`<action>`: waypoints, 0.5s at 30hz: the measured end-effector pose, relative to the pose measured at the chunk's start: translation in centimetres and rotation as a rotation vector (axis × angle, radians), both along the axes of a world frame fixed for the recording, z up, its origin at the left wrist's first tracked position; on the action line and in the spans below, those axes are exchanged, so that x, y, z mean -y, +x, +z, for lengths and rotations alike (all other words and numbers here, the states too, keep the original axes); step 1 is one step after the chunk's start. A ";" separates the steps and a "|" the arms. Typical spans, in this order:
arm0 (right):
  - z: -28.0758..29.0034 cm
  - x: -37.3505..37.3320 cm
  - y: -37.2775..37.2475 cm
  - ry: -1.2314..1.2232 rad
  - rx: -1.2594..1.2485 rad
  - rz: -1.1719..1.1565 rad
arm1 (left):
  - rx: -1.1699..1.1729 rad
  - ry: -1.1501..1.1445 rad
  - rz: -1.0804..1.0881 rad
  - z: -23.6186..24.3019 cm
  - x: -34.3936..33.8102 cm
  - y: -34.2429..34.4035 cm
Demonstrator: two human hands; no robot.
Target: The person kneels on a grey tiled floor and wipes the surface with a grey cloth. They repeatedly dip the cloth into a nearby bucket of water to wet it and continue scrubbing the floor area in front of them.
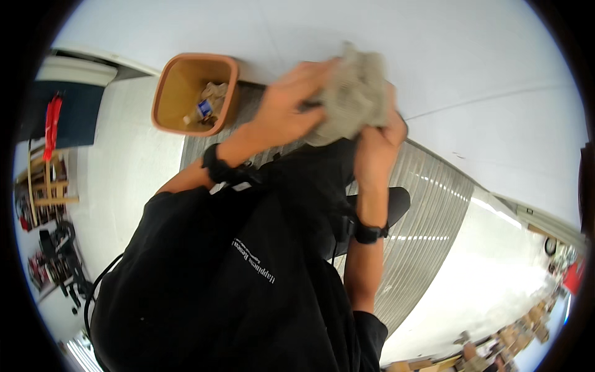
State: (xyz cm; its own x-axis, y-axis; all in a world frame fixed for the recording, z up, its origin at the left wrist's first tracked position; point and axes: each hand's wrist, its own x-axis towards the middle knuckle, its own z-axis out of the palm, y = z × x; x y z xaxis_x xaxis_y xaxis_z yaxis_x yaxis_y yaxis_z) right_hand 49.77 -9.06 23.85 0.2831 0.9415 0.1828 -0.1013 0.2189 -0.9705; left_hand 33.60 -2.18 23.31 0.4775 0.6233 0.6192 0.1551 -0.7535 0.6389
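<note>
A crumpled grey-beige cloth (354, 93) with a knit-like texture is bunched up between my two hands, over the near edge of the white table. My left hand (291, 105) grips its left side, fingers on the upper part and thumb lower down, slightly blurred. From the right, my right hand (379, 152) holds the cloth with the thumb in front; its other fingers are mostly hidden behind the fabric. What kind of cloth it is cannot be made out.
An orange-brown bin (162, 115) with crumpled scraps inside stands left of my left hand. The white table (477, 68) spans the far side. Grey ribbed matting (427, 211) lies below. Cardboard boxes (517, 328) and a wooden rack (46, 186) stand farther off.
</note>
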 end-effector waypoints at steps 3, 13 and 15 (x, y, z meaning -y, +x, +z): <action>0.2 -3.6 -7.8 0.109 0.051 0.292 | -0.100 0.011 0.307 0.2 0.9 -9.6; -6.8 -10.1 -21.9 -0.042 0.291 0.402 | -0.309 -0.249 1.059 -0.6 2.6 -28.0; -7.1 -9.9 -21.9 -0.114 0.328 0.534 | -0.495 -0.177 1.047 0.9 2.6 -29.1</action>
State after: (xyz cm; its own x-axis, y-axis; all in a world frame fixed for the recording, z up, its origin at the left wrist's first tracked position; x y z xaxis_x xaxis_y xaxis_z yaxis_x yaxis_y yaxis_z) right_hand 27.83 0.81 16.75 -0.2844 0.9561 0.0704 0.1382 0.1135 -0.9839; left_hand 4.50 -4.78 24.20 -0.1555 0.9139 0.3749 0.9085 -0.0167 0.4176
